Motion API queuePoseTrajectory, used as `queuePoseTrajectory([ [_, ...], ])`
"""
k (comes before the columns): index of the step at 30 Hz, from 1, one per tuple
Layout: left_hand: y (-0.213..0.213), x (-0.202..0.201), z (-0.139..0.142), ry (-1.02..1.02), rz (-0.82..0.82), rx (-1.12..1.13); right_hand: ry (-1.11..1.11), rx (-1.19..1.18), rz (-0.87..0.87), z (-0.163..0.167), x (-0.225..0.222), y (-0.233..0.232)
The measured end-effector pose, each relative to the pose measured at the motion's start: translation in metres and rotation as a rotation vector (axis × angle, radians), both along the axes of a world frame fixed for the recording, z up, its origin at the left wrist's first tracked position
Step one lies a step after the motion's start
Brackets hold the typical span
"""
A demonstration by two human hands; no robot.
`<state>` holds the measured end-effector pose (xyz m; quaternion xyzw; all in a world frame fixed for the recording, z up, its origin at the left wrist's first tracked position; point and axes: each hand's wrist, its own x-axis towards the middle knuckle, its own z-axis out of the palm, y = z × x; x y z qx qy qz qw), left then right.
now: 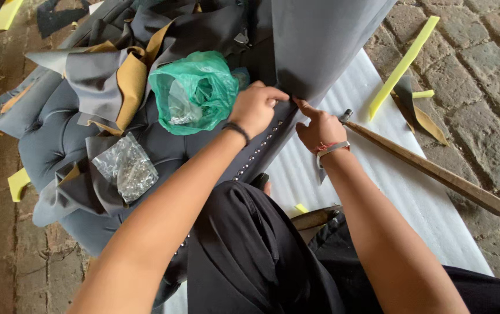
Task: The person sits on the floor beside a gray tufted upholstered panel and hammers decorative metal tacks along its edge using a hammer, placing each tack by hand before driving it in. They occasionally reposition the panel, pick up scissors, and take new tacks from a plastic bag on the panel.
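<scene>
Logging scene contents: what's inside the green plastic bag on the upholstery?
Through the thin green plastic bag a crumpled clear plastic bag shows, with something pale in it. The green folds cover the rest, so what the contents are cannot be told. The left hand is beside it.

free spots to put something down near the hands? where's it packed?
Free: the white foam sheet between the right hand and the hammer, and beyond the hammer toward the brick floor. Crowded: left of the left hand, where the green plastic bag, clear bag and fabric scraps cover the grey upholstery.
</scene>
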<state>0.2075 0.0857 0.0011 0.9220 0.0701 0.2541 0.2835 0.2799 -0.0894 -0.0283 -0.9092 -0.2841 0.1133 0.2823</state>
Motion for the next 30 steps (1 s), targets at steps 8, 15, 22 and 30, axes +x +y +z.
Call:
queuePoseTrajectory([
  [8,-0.002,0.013,-0.019,0.102,0.129,-0.133,0.012,0.04,0.004,-0.012,0.01,-0.003],
  [15,-0.006,0.028,-0.017,0.224,0.005,-0.131,-0.051,0.105,-0.005,-0.031,0.014,-0.006],
  [22,-0.009,0.043,-0.026,0.339,0.108,-0.147,-0.409,0.22,0.051,-0.048,0.021,-0.018],
  [30,-0.014,0.042,-0.028,0.335,0.133,-0.154,-0.386,-0.044,0.478,-0.072,0.059,-0.081],
])
